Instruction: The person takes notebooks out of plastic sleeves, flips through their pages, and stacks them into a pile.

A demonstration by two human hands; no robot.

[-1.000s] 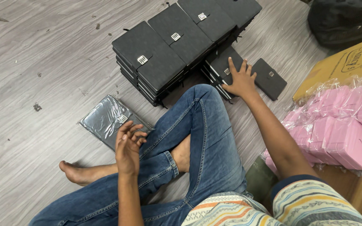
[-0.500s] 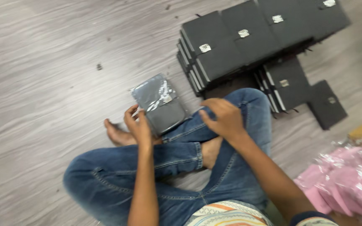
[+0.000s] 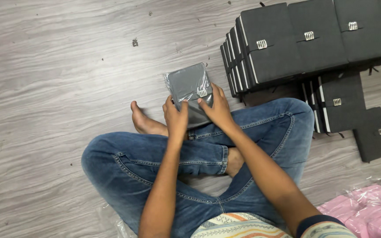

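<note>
Head view: at center, left hand (image 3: 175,118) and right hand (image 3: 217,109) both grip a plastic-wrapped notebook (image 3: 192,90) above crossed legs, apparently unwrapping; next calls for peeling the plastic. Black notebook stacks (image 3: 287,44) lie at 2 o'clock.

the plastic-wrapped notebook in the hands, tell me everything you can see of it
The wrapped notebook is a dark grey, roughly square book with a textured cover, sealed in a clear, crinkly plastic sleeve that catches glare. A small metal clasp shows near its lower right edge. It is held tilted above the person's crossed legs, its far end over the grey wood-look floor. The left hand grips its near edge and the right hand covers its lower right corner. Its near part is hidden by the hands.
</note>
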